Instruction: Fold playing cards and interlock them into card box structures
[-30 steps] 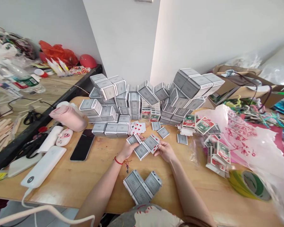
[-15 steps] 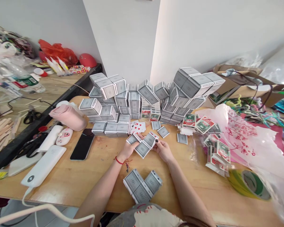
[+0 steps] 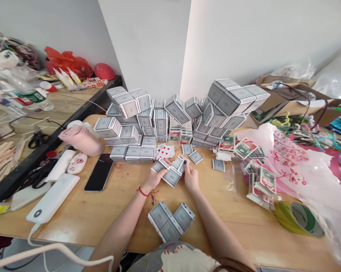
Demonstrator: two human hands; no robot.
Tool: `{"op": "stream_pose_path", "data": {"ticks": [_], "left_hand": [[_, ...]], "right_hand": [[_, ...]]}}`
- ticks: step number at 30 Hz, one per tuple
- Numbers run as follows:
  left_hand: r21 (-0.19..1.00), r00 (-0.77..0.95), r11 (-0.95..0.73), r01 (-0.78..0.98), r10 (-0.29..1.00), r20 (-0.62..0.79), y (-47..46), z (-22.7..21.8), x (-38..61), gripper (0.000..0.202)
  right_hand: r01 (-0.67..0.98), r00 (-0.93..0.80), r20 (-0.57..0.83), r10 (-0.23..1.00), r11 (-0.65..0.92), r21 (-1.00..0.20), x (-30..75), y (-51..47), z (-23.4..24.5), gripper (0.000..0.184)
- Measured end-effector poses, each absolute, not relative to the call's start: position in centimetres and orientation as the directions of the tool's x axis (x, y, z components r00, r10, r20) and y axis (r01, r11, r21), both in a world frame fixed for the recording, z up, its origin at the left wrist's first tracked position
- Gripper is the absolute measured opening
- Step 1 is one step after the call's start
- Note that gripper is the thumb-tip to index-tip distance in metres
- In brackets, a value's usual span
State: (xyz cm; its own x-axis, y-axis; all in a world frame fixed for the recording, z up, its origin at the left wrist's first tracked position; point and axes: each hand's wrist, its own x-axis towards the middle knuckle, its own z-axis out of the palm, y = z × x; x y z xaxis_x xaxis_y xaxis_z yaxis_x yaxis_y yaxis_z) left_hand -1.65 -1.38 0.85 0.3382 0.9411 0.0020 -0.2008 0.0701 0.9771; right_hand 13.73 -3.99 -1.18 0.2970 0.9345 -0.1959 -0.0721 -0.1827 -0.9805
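Over the middle of the table, my left hand (image 3: 154, 179) grips playing cards (image 3: 172, 176), grey patterned backs up, arranged in a V shape. My right hand (image 3: 191, 177) pinches the right arm of the same V, where a little of a red-marked face shows. The fingers under the cards are hidden. Nearer my body lies a thicker V-shaped block of cards (image 3: 162, 219). Just beyond my hands are face-up cards with red hearts (image 3: 165, 151) and a few loose face-down cards (image 3: 196, 156).
Stacked card blocks (image 3: 132, 104) line the back, with more stacks (image 3: 230, 96) on the right. A phone (image 3: 99, 172), a white power bank (image 3: 53, 198) and a pink roll (image 3: 81, 139) lie left. Card boxes (image 3: 265, 183), pink plastic (image 3: 295, 166) and a tape roll (image 3: 299, 219) lie right.
My right hand has shifted slightly left, its wrist turning more upright along the right edge of the cards. The held cards stay in nearly the same place.
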Motion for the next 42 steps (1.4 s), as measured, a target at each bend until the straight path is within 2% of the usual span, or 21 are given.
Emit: {"op": "stream_pose_path", "data": {"ticks": [4,8,15,18,21,24,26,30,35,38,41,42], "left_hand": [[0.987,0.340,0.050,-0.153,0.941,0.005,-1.4,1.1,-1.8,0.022],[0.990,0.333,0.042,-0.134,0.943,0.005,-1.5,1.5,-1.9,0.025],[0.987,0.355,0.064,-0.148,0.935,-0.008,-1.6,1.4,-1.8,0.026],[0.985,0.328,0.060,-0.161,0.945,-0.004,-1.7,1.1,-1.6,0.027],[0.988,0.288,0.011,-0.156,0.957,0.035,-1.6,0.9,-1.4,0.028],[0.988,0.259,-0.019,-0.150,0.964,0.058,-1.4,0.8,-1.3,0.029],[0.989,0.271,-0.017,-0.144,0.961,0.055,-1.3,0.9,-1.4,0.030],[0.990,0.299,0.022,-0.139,0.954,0.021,-1.2,0.9,-1.5,0.029],[0.972,0.347,0.096,-0.213,0.938,-0.016,-1.4,1.1,-1.4,0.030],[0.965,0.420,0.095,-0.245,0.907,0.017,-1.6,1.2,-1.7,0.042],[0.959,0.516,0.106,-0.262,0.855,0.046,-1.5,1.0,-2.2,0.060],[0.952,0.533,0.121,-0.280,0.844,0.049,-1.3,0.8,-2.4,0.060]], "right_hand": [[0.140,0.377,-0.151,0.914,-0.217,-0.966,13.0,-3.9,-0.9,0.052],[0.339,0.479,-0.015,0.878,-0.201,-0.919,12.4,-3.8,-0.8,0.052],[0.421,0.521,0.119,0.845,-0.133,-0.897,12.6,-3.7,-0.7,0.049],[0.335,0.457,0.021,0.889,-0.151,-0.930,13.0,-3.8,-0.7,0.047],[0.109,0.235,-0.130,0.963,-0.159,-0.981,13.9,-3.9,-0.4,0.038],[-0.073,0.011,-0.141,0.990,-0.140,-0.987,14.9,-3.9,-0.1,0.031],[-0.116,-0.069,-0.156,0.985,-0.164,-0.980,15.3,-3.8,-0.1,0.030],[-0.126,-0.055,-0.219,0.974,-0.224,-0.966,15.1,-3.6,-0.1,0.031],[-0.206,0.099,-0.283,0.954,-0.258,-0.944,14.6,-3.1,-0.1,0.039],[-0.232,0.157,-0.268,0.951,-0.228,-0.946,14.9,-3.1,-0.3,0.040],[-0.360,0.186,-0.251,0.950,-0.171,-0.917,15.6,-3.2,-0.7,0.032],[-0.413,0.197,-0.245,0.949,-0.146,-0.899,15.9,-3.2,-0.9,0.030]]}}
